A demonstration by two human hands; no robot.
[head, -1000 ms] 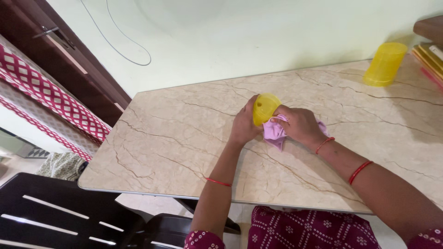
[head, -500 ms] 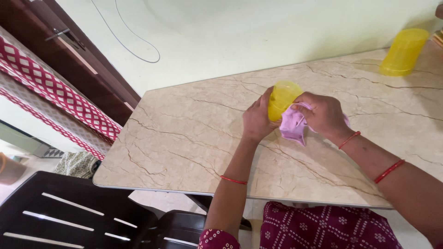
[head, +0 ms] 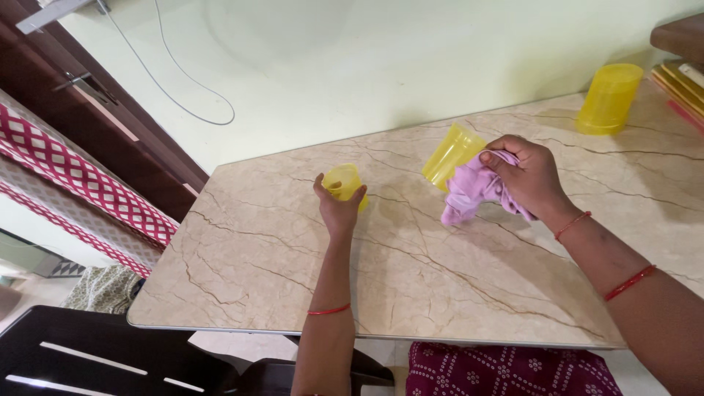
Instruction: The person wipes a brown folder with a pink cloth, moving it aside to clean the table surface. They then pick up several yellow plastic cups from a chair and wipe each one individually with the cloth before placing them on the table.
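Observation:
My left hand [head: 339, 209] grips a small yellow cup [head: 343, 181] that stands on the marble-patterned table [head: 279, 249], left of centre. My right hand [head: 529, 176] is closed on a crumpled pink cloth [head: 475, 191]. A second yellow cup [head: 453, 154] tilts against that cloth and my right fingers, its open end towards them. The two cups are well apart.
An upturned yellow tumbler [head: 609, 99] stands at the back right, beside stacked flat items [head: 682, 84] at the table's right edge. A dark chair [head: 95, 356] sits at the lower left, under the table's front edge. A red-and-white curtain [head: 81, 172] hangs at the left.
Both hands were together at the yellow cup with the cloth. Now my left hand has moved left with one cup, and my right hand keeps the cloth and the other cup.

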